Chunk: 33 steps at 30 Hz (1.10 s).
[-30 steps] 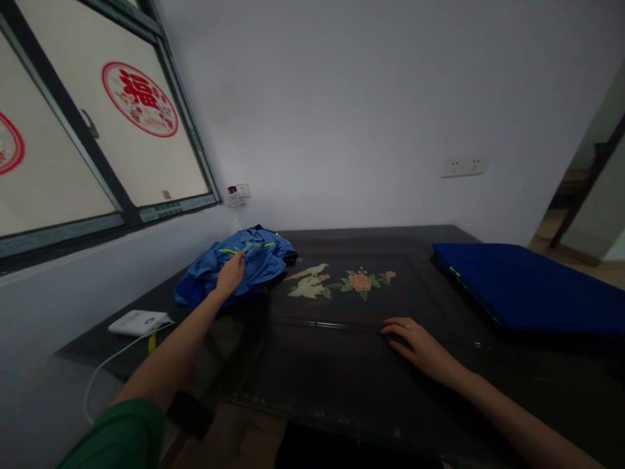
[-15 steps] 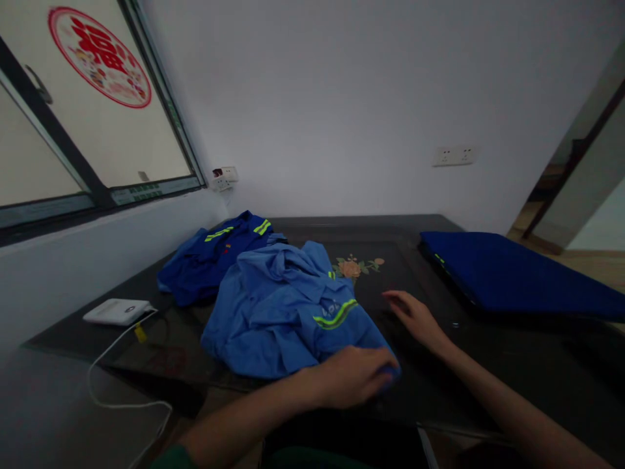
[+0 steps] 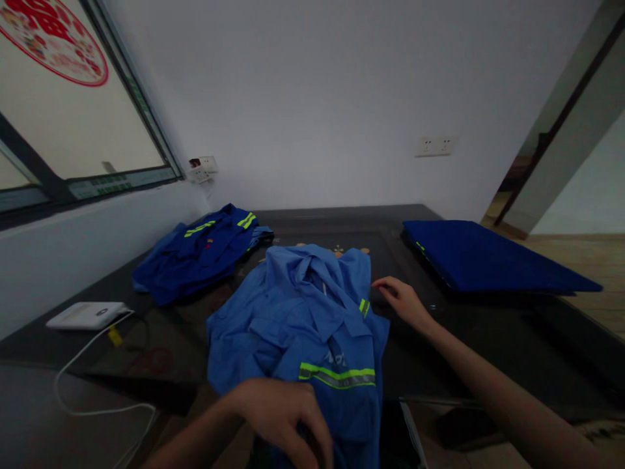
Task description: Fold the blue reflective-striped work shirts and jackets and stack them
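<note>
A crumpled light blue work shirt [image 3: 293, 312] lies at the near middle of the dark table, its lower part hanging over the front edge. A yellow-green and grey reflective band crosses its front, under partly readable white lettering. My left hand [image 3: 280, 413] is closed on the shirt's lower part, with the fingertips partly hidden. Just right of the shirt is my right hand [image 3: 404, 305], its fingers stretched out toward the shirt's side with nothing in them. I cannot tell whether the fingertips touch the cloth.
A darker blue garment [image 3: 195, 257] with reflective strips lies in a heap at the back left. Folded dark blue cloth [image 3: 488, 257] lies flat on the right. A white device [image 3: 88, 315] with a cable sits on the left of the table [image 3: 312, 221], below the window.
My left hand has pulled the shirt toward me, so it now hangs over the front edge and its band lies nearly level. My right hand is now nearer the shirt. The view has turned slightly right.
</note>
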Tool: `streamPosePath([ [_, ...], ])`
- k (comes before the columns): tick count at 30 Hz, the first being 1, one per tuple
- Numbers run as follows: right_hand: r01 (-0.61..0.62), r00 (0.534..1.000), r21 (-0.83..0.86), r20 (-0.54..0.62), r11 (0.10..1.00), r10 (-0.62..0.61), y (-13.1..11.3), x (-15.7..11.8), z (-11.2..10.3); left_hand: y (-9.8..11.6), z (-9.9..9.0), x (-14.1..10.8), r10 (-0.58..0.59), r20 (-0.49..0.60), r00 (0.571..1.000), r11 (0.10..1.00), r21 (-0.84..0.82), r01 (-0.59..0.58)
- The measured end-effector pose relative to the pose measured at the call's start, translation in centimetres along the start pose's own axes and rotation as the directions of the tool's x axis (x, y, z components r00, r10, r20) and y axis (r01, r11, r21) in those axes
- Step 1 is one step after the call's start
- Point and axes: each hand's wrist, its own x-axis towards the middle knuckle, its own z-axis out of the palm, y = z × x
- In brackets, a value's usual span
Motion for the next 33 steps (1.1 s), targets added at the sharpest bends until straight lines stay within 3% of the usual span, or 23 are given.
streamPosePath([
  [2,0.041,0.999,-0.009,0.012,0.999,-0.041,-0.7,0.4,-0.1,1.9,-0.9,-2.7,-0.013,-0.237,0.971,0.994,-0.109,-0.013],
  [3,0.064,0.998,-0.017,0.028,0.998,-0.064,-1.1,0.8,0.0,2.7,-1.4,-3.6,-0.022,-0.402,0.915,0.996,-0.092,-0.017],
  [4,0.088,0.995,-0.024,0.053,0.996,-0.087,-1.5,1.4,0.2,3.2,-1.9,-4.3,-0.020,-0.577,0.817,1.000,-0.023,0.009],
  [6,0.139,0.984,-0.037,0.121,0.990,-0.133,-2.3,2.8,1.0,3.1,-3.1,-4.6,0.032,-0.844,0.536,0.966,0.164,0.202],
  [7,0.165,0.975,-0.042,0.160,0.985,-0.157,-2.6,3.7,1.6,2.5,-3.7,-4.4,0.064,-0.906,0.418,0.914,0.222,0.340],
  [8,0.191,0.963,-0.050,0.202,0.980,-0.177,-2.8,4.5,2.4,1.6,-4.3,-4.1,0.080,-0.936,0.342,0.850,0.243,0.468],
  [9,0.213,0.950,-0.062,0.246,0.975,-0.192,-2.8,5.3,3.2,0.5,-4.7,-3.7,0.072,-0.949,0.306,0.786,0.242,0.569],
  [10,0.231,0.936,-0.079,0.290,0.970,-0.199,-2.8,6.0,4.1,-0.6,-5.1,-3.3,0.042,-0.954,0.297,0.728,0.233,0.645],
  [13,0.237,0.910,-0.174,0.384,0.956,-0.156,-2.4,7.3,6.4,-3.5,-5.7,-2.6,-0.031,-0.953,0.300,0.612,0.219,0.759],
  [15,0.217,0.916,-0.264,0.386,0.940,-0.104,-2.2,7.3,7.1,-4.2,-5.8,-3.0,0.015,-0.959,0.284,0.611,0.234,0.757],
  [18,0.168,0.936,-0.363,0.351,0.916,-0.033,-2.0,6.7,6.4,-3.2,-6.0,-4.7,0.120,-0.960,0.252,0.710,0.260,0.655],
  [20,0.115,0.950,-0.388,0.313,0.915,0.014,-1.8,6.1,4.7,-1.8,-6.4,-6.5,0.175,-0.966,0.189,0.777,0.254,0.576],
  [21,0.086,0.958,-0.393,0.285,0.916,0.032,-1.6,5.9,3.5,-1.1,-6.6,-7.5,0.199,-0.971,0.134,0.800,0.240,0.550],
  [25,0.012,0.996,-0.378,0.089,0.926,0.024,-0.9,4.7,-2.3,1.5,-8.2,-11.4,0.281,-0.948,-0.153,0.853,0.173,0.493],
  [27,-0.003,1.000,-0.360,-0.025,0.933,-0.006,-1.7,3.9,-5.5,2.9,-8.9,-12.6,0.304,-0.920,-0.246,0.888,0.180,0.424],
  [29,-0.001,0.991,-0.358,-0.123,0.934,-0.046,-3.8,3.0,-8.5,4.4,-9.5,-13.1,0.286,-0.914,-0.287,0.932,0.196,0.305],
  [33,0.021,0.928,-0.376,-0.338,0.927,-0.158,-9.7,1.9,-13.0,8.0,-10.5,-12.8,0.272,-0.912,-0.307,0.962,0.262,0.072],
])
